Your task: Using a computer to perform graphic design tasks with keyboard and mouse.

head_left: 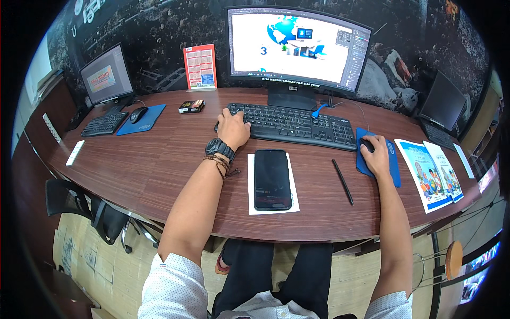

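Observation:
My left hand (232, 129) rests on the left end of a black keyboard (297, 125), fingers spread over the keys. A black watch (219, 148) and a beaded bracelet circle that wrist. Farther right, my right hand (377, 157) is wrapped over a black mouse (366, 144) on a blue mouse pad (393, 164). Behind the keyboard stands a curved monitor (300, 48), lit with a globe and desk picture in an editing window. Between my forearms a dark-screened phone (272, 181) lies on white paper (252, 191). A black pen (342, 182) lies left of the mouse pad.
Printed booklets (419, 173) lie right of the mouse pad. Beyond stands a dark monitor (445, 98). At the left are another lit monitor (103, 74), its keyboard (104, 123) and mouse (138, 114). A small box (192, 106) and a red calendar (201, 66) stand behind my left hand.

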`<state>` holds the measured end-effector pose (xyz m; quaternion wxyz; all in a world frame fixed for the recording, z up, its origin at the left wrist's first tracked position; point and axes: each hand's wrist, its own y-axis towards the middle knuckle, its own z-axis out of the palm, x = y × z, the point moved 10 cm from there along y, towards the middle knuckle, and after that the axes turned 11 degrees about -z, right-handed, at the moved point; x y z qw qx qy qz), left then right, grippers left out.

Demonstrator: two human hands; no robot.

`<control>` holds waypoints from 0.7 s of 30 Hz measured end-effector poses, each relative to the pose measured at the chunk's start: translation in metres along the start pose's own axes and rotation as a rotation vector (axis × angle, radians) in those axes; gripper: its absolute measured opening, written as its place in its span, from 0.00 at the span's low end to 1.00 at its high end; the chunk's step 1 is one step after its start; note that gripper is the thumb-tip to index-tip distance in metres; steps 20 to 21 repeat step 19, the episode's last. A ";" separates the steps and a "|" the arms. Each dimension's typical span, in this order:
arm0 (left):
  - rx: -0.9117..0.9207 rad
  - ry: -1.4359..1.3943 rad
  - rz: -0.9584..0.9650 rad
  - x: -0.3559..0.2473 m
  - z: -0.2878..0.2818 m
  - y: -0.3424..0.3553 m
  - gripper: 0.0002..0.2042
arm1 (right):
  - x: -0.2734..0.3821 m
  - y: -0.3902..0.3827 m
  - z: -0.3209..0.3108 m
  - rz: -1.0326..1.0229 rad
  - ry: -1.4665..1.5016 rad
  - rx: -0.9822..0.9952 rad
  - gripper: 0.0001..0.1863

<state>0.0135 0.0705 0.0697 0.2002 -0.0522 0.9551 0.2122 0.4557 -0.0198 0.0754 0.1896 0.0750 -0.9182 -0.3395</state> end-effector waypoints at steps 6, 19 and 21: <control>-0.003 0.011 0.007 0.000 0.000 0.000 0.23 | 0.001 0.000 0.000 0.013 0.014 0.003 0.18; -0.066 -0.048 0.087 -0.002 -0.002 0.000 0.19 | 0.000 0.000 -0.001 0.030 0.011 0.001 0.18; -0.066 -0.048 0.087 -0.002 -0.002 0.000 0.19 | 0.000 0.000 -0.001 0.030 0.011 0.001 0.18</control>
